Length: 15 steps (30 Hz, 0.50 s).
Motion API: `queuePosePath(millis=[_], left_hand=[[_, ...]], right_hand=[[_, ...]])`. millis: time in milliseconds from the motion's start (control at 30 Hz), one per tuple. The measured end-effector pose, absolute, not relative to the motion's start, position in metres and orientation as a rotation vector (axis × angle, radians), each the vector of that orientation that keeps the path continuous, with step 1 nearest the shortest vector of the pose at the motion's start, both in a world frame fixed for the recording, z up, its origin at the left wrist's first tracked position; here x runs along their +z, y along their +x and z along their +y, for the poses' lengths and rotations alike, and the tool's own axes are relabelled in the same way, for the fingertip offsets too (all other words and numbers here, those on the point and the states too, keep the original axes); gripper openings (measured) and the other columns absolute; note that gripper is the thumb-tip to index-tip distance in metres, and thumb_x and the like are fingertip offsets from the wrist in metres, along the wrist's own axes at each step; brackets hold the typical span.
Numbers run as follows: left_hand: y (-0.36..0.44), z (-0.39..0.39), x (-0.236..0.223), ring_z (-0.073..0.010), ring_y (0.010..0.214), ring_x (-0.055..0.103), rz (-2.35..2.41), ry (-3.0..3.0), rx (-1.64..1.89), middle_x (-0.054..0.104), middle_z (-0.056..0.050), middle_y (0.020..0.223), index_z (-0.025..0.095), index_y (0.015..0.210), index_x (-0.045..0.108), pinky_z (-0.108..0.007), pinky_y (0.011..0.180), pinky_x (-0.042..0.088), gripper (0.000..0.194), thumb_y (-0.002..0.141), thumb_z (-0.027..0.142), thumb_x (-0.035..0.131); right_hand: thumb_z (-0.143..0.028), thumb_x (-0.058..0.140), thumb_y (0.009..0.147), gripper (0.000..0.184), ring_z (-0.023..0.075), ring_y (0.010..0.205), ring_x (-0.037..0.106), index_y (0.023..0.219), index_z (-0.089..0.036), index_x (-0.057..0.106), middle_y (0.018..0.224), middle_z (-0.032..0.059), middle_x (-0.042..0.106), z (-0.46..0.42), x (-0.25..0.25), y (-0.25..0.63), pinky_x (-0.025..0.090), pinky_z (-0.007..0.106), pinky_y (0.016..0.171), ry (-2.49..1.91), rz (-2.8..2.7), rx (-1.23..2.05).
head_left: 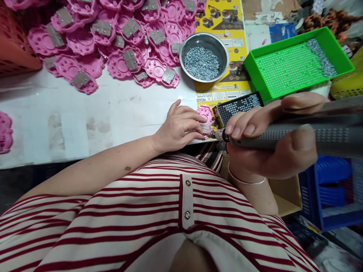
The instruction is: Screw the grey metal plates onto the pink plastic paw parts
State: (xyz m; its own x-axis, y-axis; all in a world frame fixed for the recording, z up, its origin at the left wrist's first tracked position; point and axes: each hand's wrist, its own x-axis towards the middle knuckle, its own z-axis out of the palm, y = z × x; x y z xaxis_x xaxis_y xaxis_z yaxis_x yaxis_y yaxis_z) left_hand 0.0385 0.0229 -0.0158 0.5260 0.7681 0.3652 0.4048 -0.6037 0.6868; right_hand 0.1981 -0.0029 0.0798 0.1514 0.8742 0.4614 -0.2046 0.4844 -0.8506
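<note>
My left hand [180, 126] rests at the table's front edge, its fingers holding a pink plastic shell part [205, 112] from the left. A metal plate shows on the near end of that part, half covered by my fingertips. In my right hand [255, 162] is a grey electric screwdriver [272, 134], held level and pointing left. Its bit reaches the near end of the pink part, close to my left fingertips; whether a screw sits under it is too small to tell. Just beyond the screwdriver tip lies a black perforated tray [236, 110] with small screws at one end.
A steel bowl [204, 77] full of screws stands ahead. Right of it is a green tray [297, 88] with screws along its far side. Many pink shells with metal plates [130, 60] are heaped at the back left, beside a red basket [17, 41]. Blue crates [312, 204] stand below right.
</note>
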Motion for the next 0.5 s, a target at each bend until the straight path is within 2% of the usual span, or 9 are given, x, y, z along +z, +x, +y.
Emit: queuePosePath(millis=[167,267,400,500], left_hand=[[0.038,0.023,-0.016,-0.0205,0.111,0.059,0.926,2.236,0.9,0.075,0.0,0.113,0.025,0.085,0.072,-0.053,0.12,0.02,0.018,0.093,0.04,0.065],[0.038,0.022,-0.017,-0.0203,0.109,0.059,0.916,2.222,0.948,0.075,0.0,0.113,0.025,0.085,0.071,-0.053,0.119,0.021,0.017,0.093,0.038,0.064],[0.038,0.023,-0.016,-0.0205,0.109,0.059,0.944,2.208,0.924,0.075,0.0,0.114,0.026,0.084,0.073,-0.053,0.119,0.021,0.017,0.093,0.039,0.065],[0.037,0.023,-0.014,-0.0203,0.108,0.059,0.936,2.193,0.93,0.075,0.0,0.114,0.027,0.084,0.074,-0.052,0.119,0.022,0.017,0.092,0.041,0.066]], right_hand=[[-0.054,0.065,0.08,0.035,0.0166,0.059,0.061,0.107,-0.034,0.054,0.063,-0.0061,0.048,0.001,0.079,0.189,0.057,0.035,0.052,-0.894,-1.296,0.923],[-0.055,0.064,0.08,0.04,0.0193,0.067,0.065,0.113,-0.035,0.052,0.068,-0.0044,0.051,-0.002,0.081,0.185,0.059,0.039,0.057,-0.937,-1.304,0.947],[-0.055,0.063,0.081,0.039,0.0196,0.069,0.064,0.112,-0.035,0.052,0.07,-0.0039,0.051,-0.012,0.088,0.191,0.058,0.04,0.059,-0.928,-1.302,0.937],[-0.053,0.058,0.085,0.027,0.0164,0.06,0.058,0.105,-0.035,0.053,0.066,-0.0052,0.046,-0.014,0.092,0.199,0.055,0.038,0.058,-0.926,-1.286,0.917]])
